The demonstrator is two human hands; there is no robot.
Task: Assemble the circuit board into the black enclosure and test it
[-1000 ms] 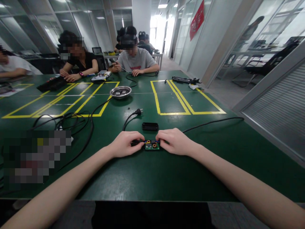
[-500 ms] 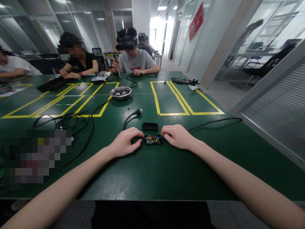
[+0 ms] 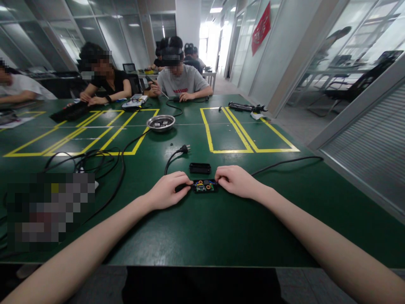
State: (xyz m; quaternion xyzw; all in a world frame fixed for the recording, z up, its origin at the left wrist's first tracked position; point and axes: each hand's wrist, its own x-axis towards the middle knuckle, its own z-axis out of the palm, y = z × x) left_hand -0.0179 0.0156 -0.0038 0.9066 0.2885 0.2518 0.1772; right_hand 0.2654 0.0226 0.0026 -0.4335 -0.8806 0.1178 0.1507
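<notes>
A small black plastic case [image 3: 196, 191] lies uncovered on the green table, with a green circuit board [image 3: 201, 188] and copper-wound coils inside. At its left end my left hand [image 3: 167, 190] is closed, thumb and fingers pinching the black cable where it enters. My right hand [image 3: 236, 180] pinches the cable at the opposite end, fingers curled. Both cable ends are mostly covered by my fingertips. Just behind the case rests its black cover [image 3: 200, 168], hollow side up. From behind my left hand a black power cord runs up to a plug [image 3: 184, 149].
A metal bowl [image 3: 160, 123] with small metal parts stands farther back. Coiled black cables [image 3: 91, 162] lie at left beside a blurred object. Yellow tape [image 3: 232, 151] marks the table. Across it, a person [image 3: 183, 80] holds a screwdriver-like tool; other people sit at left.
My hands stay at the two ends of the case, with only slight finger shifts. Across the table, the person's long tool has tilted and moved lower.
</notes>
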